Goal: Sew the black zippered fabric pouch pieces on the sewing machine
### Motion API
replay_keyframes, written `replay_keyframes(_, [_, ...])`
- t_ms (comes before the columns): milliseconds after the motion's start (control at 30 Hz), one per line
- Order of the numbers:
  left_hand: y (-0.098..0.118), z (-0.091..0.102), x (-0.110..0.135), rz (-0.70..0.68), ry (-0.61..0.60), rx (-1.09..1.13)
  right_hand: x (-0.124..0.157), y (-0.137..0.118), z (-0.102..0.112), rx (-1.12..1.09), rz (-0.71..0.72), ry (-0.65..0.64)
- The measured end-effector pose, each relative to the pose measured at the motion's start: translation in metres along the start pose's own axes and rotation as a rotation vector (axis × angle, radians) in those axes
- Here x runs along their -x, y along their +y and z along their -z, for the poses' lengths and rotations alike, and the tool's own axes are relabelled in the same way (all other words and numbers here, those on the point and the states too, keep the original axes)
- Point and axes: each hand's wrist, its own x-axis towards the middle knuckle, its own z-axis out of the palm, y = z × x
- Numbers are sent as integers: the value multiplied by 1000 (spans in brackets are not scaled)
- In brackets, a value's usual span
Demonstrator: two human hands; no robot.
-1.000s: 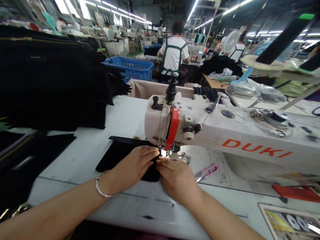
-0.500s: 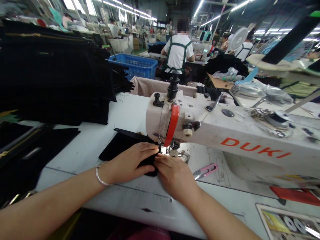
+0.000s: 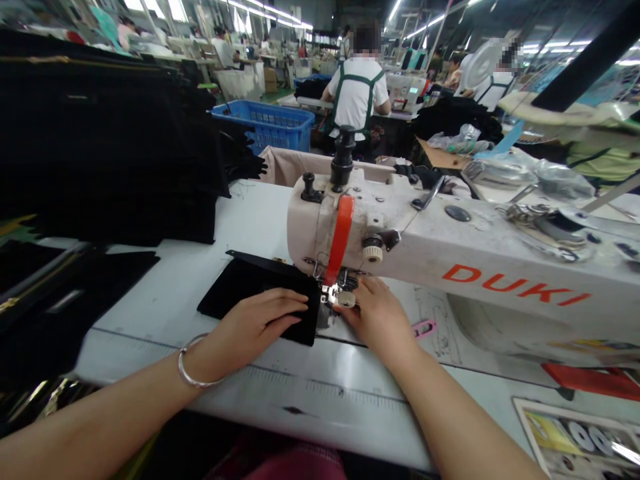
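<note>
A flat black fabric piece [image 3: 235,293] lies on the white table under the head of a cream DUKI sewing machine [image 3: 450,260]. My left hand [image 3: 255,327], with a silver bangle at the wrist, rests flat on the fabric, fingers stretched toward the needle. My right hand [image 3: 377,320] has reached just right of the presser foot [image 3: 340,297], fingers curled at the foot; what they touch is hidden. Pink thread snips [image 3: 425,328] lie partly hidden behind my right hand.
A tall stack of black fabric pieces [image 3: 110,147] fills the left of the table, with more black pieces [image 3: 60,300] in front of it. A blue basket [image 3: 265,123] and a person in a white shirt [image 3: 357,97] are behind. A red tray [image 3: 595,380] lies at the right.
My right hand has left the fabric's front edge and moved right and back, beside the presser foot. My left hand stays flat on the fabric, which has slid slightly away from me.
</note>
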Motion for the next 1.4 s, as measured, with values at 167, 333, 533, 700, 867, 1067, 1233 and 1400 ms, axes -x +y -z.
replay_keyframes(167, [1,-2,4,-7,116,8,11,-18,0,-95,211,-48])
replay_keyframes(333, [5,-3,5,-232,57,-151,20,-34,4,-185,417,-120])
replay_keyframes(533, [3,-8,6,-416,-142,-319,20,-35,3,-222,409,-145])
replay_keyframes(700, [4,-7,0,-412,-188,-331,20,-37,5,-264,390,-147])
replay_keyframes(867, [-2,-4,-7,-429,-177,-275,20,-34,5,-275,358,-163])
replay_keyframes(1067, [-9,-2,-5,-342,-126,-131,18,-30,8,-279,330,-164])
replay_keyframes(1233, [-5,0,-6,-478,-77,-126,18,-29,9,-274,314,-176])
replay_keyframes(1400, [-1,2,-9,-544,-86,-167,20,-30,10,-289,301,-178])
